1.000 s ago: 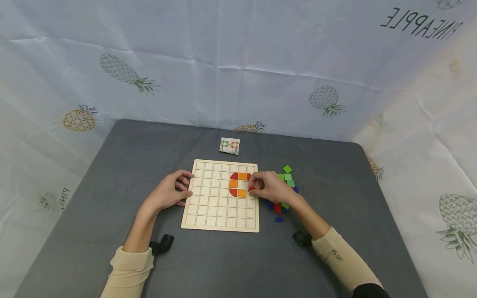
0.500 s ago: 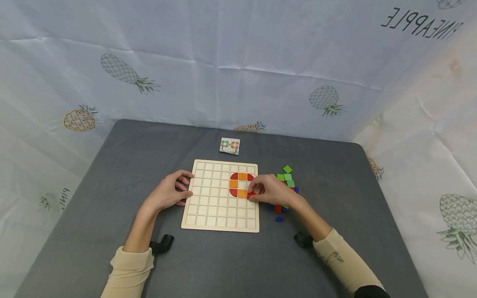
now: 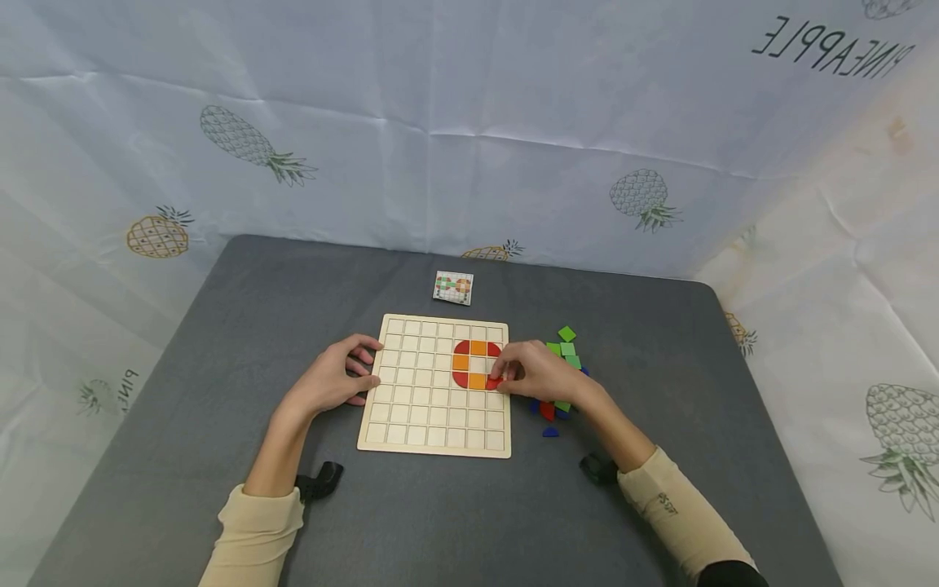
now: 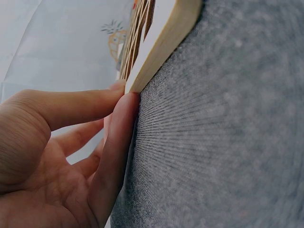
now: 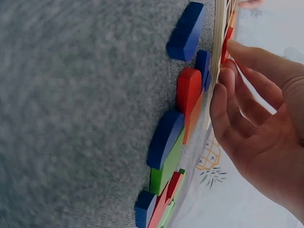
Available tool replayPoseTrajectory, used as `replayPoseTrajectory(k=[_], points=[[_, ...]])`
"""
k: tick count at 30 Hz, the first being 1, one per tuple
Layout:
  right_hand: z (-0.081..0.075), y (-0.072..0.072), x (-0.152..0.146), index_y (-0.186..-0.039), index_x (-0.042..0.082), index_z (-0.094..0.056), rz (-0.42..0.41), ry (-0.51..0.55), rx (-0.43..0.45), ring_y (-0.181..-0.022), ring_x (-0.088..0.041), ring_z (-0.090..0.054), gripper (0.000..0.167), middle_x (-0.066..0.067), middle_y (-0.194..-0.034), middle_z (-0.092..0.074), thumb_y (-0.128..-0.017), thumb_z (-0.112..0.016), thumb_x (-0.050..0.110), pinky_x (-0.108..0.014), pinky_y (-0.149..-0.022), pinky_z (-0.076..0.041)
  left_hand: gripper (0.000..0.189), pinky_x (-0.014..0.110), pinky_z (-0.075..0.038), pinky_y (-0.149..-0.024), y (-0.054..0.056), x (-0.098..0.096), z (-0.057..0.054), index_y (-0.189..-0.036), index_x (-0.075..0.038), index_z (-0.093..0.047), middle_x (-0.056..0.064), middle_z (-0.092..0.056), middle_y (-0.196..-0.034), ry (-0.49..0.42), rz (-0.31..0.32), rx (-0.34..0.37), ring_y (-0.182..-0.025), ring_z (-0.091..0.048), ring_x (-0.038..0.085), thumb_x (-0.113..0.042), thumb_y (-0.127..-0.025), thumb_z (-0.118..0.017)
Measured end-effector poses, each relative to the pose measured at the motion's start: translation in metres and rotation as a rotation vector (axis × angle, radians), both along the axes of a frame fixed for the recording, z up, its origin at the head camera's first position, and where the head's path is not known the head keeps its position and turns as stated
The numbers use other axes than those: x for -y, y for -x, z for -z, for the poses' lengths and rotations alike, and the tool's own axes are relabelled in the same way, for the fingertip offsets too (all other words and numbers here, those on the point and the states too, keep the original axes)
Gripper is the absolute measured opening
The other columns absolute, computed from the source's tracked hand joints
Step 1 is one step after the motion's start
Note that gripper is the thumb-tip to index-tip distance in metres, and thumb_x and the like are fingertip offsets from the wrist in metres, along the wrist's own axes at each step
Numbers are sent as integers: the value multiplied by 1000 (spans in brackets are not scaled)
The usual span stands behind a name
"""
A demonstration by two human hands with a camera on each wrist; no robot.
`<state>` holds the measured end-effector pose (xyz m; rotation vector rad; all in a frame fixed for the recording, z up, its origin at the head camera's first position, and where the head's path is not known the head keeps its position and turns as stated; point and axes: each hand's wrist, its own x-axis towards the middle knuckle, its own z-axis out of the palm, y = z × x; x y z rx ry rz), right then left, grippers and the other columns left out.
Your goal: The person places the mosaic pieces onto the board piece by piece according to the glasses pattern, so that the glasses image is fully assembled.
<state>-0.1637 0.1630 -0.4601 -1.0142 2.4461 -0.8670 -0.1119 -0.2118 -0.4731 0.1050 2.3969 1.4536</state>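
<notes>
The wooden grid board (image 3: 425, 417) lies flat on the table. My left hand (image 3: 333, 377) holds its left edge; in the left wrist view the thumb rests on top and a finger (image 4: 121, 128) sits against the edge from below. Over the right part of the board, my right hand (image 3: 541, 373) pinches a red quarter-circle tile (image 5: 228, 43) at the lower right corner of a ring of tiles. Orange square tiles (image 3: 460, 362) and red rounded tiles (image 3: 460, 380) form the rest of that ring around a bare square. The right fingers partly hide the ring's right side.
Loose tiles lie right of the board, green (image 3: 568, 349), red (image 3: 547, 411) and blue (image 3: 550, 432), partly behind the right hand. A small pattern card (image 3: 452, 288) lies beyond the board. The grey table (image 3: 455, 522) ends at a pineapple-print cloth (image 3: 411, 179).
My right hand has shifted slightly toward me and set the red tile lower, at the ring's lower right corner. The left hand and the board have stayed put.
</notes>
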Motion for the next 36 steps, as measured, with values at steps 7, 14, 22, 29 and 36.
replayPoseTrajectory(k=[7, 14, 22, 29, 36], points=[[1, 0, 0, -113, 10, -81, -13, -22, 1, -80, -6, -61, 19, -6, -108, -75, -95, -85, 14, -21, -73, -57, 52, 36, -67, -64, 0, 0, 0, -148, 1, -55, 24, -54, -124, -7, 4, -1, -98, -63, 28, 0, -99, -73], [1, 2, 2, -113, 9, -81, -16, -48, -30, -81, -8, -61, 17, -7, -108, -75, -96, -83, 12, -21, -74, -57, 52, 36, -67, -64, 0, 0, 0, -148, 1, -56, 23, -54, -124, -3, 3, -1, -98, -63, 28, -1, -99, -74], [-3, 2, -2, -113, 9, -81, 4, -40, -25, -82, -8, -63, 18, -7, -108, -76, -96, -84, 14, -22, -75, -58, 52, 35, -67, -64, 1, 0, 1, -148, 0, -56, 23, -54, -124, 1, 0, -7, -98, -63, 28, -2, -99, -75], [-10, 1, -18, -117, 8, -81, 53, -35, 5, -83, -8, -62, 21, -8, -109, -75, -96, -84, 13, -23, -74, -58, 53, 35, -67, -65, 1, -1, 0, -149, 0, -55, 23, -53, -125, 3, 2, -3, -98, -62, 28, -2, -100, -74], [-13, -2, -42, -120, 8, -79, 75, -39, 70, -86, -8, -63, 25, -10, -113, -75, -95, -85, 13, -24, -73, -59, 53, 35, -67, -66, 0, -1, -1, -149, 0, -55, 23, -53, -125, 7, 4, 5, -100, -62, 28, -3, -100, -74]])
